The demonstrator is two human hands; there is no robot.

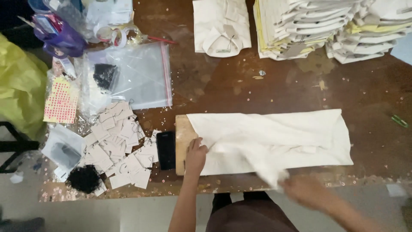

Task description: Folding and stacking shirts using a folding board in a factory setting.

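At the near edge of the surface the right hand is blurred, closed on a fold of the cloth that it lifts just past the edge. The left hand lies flat, fingers spread, pressing the cloth's left end down onto a board whose bare strip shows beyond the cloth's edge. The cloth lies lengthwise along the near edge, its right end stopping well short of a small green thing. A black phone sits just beside the board on the left, and past it paper tags spill toward a black tangle at the near-left corner. Behind the cloth a bare brown band runs across the middle. Farther back on the left lies a clear zip bag; at the far edge sit one folded shirt and, to its right, stacks of folded shirts. A yellow bag hangs off the left side.
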